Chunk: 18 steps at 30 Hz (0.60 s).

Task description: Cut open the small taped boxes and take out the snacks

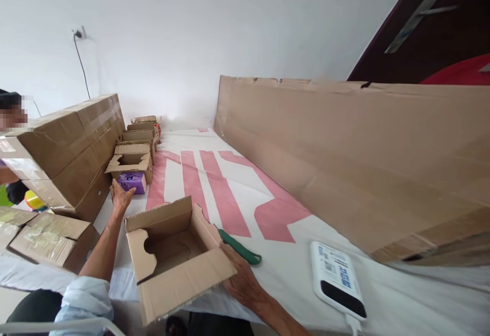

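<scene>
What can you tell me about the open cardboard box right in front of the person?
The open cardboard box is small, plain brown corrugated card with nothing seen inside. Its top flaps are folded outward, and two of them have curved cut-outs. It sits tilted at the near edge of the white and pink table cover. The right hand rests against its right side. The left hand is away from it, reaching to a purple pack.

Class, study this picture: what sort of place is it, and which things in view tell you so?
Probably a makeshift packing room: a row of small open cartons, stacked sealed boxes, and a large flat cardboard sheet by the cloth-covered table.
</scene>
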Each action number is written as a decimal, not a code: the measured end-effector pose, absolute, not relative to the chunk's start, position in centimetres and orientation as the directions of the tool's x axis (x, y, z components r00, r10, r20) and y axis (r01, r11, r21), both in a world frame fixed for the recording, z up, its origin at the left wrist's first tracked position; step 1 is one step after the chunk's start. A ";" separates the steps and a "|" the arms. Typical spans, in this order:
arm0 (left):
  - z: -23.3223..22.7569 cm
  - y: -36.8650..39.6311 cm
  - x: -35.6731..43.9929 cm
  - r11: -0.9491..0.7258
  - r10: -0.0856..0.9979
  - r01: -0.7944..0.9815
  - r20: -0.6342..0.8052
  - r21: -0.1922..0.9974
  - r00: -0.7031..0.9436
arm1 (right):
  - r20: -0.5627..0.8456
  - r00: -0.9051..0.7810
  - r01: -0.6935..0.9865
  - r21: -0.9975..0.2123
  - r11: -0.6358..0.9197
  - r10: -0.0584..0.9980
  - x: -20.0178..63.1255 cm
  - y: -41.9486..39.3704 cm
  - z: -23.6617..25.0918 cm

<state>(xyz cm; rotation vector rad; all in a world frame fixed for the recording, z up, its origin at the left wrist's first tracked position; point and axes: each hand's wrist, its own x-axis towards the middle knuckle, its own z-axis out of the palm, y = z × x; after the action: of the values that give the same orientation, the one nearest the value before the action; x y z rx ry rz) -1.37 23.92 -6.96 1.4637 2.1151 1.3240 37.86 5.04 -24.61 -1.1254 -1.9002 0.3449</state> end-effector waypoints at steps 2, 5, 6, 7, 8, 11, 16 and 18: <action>-5.6 22.2 -0.9 0.048 0.848 0.630 0.302 0.775 -0.436 | 0.557 -0.250 0.598 -0.554 0.579 0.792 37.8 5.0 -24.2; -3.1 19.0 -0.1 -0.002 0.851 0.647 0.340 0.763 -0.400 | 0.539 -0.283 0.614 -0.533 0.582 0.793 37.5 4.9 -23.1; -2.2 17.7 0.2 -0.035 0.853 0.654 0.363 0.755 -0.374 | 0.537 -0.284 0.614 -0.534 0.581 0.794 37.4 4.9 -22.7; -1.2 16.3 0.6 -0.083 0.856 0.664 0.395 0.743 -0.334 | 0.542 -0.286 0.613 -0.530 0.585 0.790 37.2 4.8 -22.3; -0.2 14.8 1.0 -0.162 0.858 0.678 0.442 0.716 -0.262 | 0.551 -0.291 0.614 -0.519 0.594 0.782 37.0 4.8 -21.9; 2.5 9.9 2.8 -0.409 0.835 0.709 0.548 0.574 0.038 | 0.567 -0.305 0.641 -0.472 0.605 0.765 36.6 4.9 -21.2; 3.7 3.0 7.6 -0.509 0.860 0.786 0.244 0.352 0.448 | 0.568 -0.306 0.711 -0.396 0.580 0.764 36.0 5.3 -21.1; 2.9 1.6 9.5 -0.472 0.880 0.854 0.054 0.219 0.472 | 0.572 -0.306 0.727 -0.376 0.575 0.761 35.9 5.6 -21.2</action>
<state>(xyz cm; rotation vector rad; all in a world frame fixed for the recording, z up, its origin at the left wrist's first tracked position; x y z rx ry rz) 9.54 1.56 2.86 2.5537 1.5169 0.2377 35.88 5.60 -21.21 -1.1832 -2.0745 0.0599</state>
